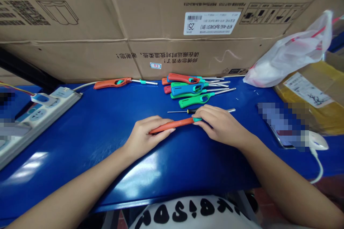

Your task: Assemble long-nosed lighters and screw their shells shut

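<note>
An orange lighter (174, 125) is held lengthwise between my two hands, above the blue table. My left hand (147, 132) pinches its handle end. At the other end, my right hand (215, 121) has its fingers closed round the part by the green piece, and a metal tip shows past the knuckles. A screwdriver (191, 111) with a black and yellow handle lies just behind, partly covered by my right hand. Farther back is a pile of red, blue and green lighters (192, 89). Another orange lighter (115, 83) lies to the left, near the cardboard.
A white power strip (40, 118) with plugs runs along the left side. Large cardboard (156, 18) stands behind the table (129, 182). On the right are a phone (282, 125), a white plug-like device (318, 141) with a cable, a plastic bag (292, 50) and a taped box (317, 96).
</note>
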Available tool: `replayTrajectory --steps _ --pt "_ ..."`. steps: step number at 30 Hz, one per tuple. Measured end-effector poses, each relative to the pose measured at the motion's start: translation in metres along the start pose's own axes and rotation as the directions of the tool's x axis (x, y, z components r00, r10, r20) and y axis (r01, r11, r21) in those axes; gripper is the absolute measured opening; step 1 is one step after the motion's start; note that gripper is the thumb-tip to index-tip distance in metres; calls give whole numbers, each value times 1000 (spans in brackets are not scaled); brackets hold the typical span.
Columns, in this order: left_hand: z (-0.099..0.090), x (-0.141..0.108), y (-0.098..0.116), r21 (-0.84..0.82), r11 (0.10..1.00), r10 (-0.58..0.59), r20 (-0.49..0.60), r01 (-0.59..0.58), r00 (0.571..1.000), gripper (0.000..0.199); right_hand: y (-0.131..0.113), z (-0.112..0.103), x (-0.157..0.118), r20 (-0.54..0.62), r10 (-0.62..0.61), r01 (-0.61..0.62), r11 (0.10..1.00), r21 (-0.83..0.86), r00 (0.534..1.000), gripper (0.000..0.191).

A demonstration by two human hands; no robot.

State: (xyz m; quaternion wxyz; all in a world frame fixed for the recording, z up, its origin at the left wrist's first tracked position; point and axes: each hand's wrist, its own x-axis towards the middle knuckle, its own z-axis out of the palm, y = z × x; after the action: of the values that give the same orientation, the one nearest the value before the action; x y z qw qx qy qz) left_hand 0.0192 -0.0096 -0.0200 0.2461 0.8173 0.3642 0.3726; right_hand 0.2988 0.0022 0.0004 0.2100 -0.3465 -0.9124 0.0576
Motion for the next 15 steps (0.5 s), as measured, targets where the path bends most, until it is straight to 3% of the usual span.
replayTrajectory --steps 8,11,15 --pt "0 3 0 -50 993 -104 -5 104 995 25 9 5 -5 -16 73 -72 994 85 997 28" --pt "2 3 -2 -117 982 -154 -57 147 986 26 9 2 -6 -4 74 -74 993 87 997 21" --pt "2 2 -6 -205 952 -239 -33 227 971 34 6 -2 -6 20 89 -91 980 179 996 19"
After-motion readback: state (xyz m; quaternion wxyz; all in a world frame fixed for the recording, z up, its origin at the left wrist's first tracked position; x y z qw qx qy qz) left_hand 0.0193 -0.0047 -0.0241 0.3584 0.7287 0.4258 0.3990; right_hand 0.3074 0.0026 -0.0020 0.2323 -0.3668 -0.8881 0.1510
